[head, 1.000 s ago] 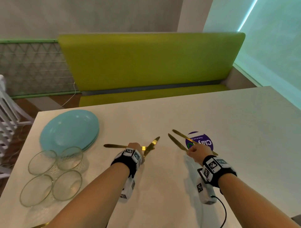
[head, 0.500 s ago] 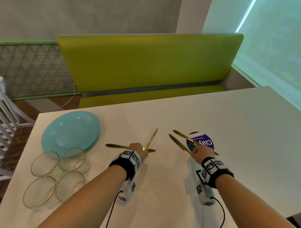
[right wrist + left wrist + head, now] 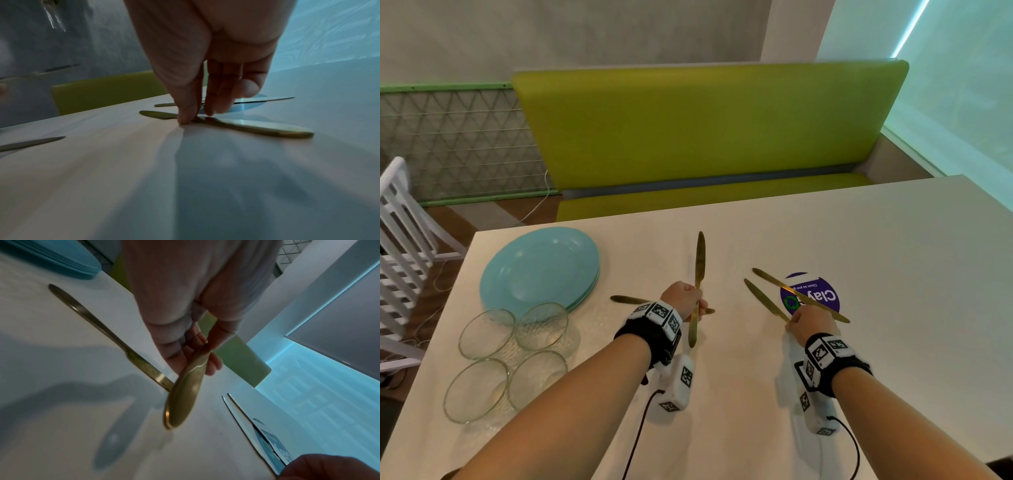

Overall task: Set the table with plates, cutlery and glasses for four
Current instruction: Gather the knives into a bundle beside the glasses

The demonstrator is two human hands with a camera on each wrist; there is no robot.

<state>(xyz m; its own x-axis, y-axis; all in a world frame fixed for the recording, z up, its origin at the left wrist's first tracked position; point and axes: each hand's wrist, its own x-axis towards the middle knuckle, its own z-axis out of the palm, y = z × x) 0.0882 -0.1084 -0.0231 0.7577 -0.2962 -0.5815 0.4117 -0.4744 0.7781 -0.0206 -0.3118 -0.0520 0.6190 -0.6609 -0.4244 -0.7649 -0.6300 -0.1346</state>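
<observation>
A lime-green bench (image 3: pixel 709 137) stands behind the worktop (image 3: pixel 893 274) — a round purple sticker (image 3: pixel 822 294) (white lettering) lies on it; a white chair (image 3: pixel 400 240) stands left.

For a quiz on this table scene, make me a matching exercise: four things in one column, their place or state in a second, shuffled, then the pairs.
Things:
1. upright knife
2. stack of blue plates
3. glass bowls
4. purple sticker

Place or state:
A. clustered near the table's left edge, in front of the plates
B. stuck flat to the table, under a gold knife
C. gripped in the left hand, lifted off the table
D. at the far left corner of the table

Pairs: 1-C, 2-D, 3-A, 4-B
</observation>
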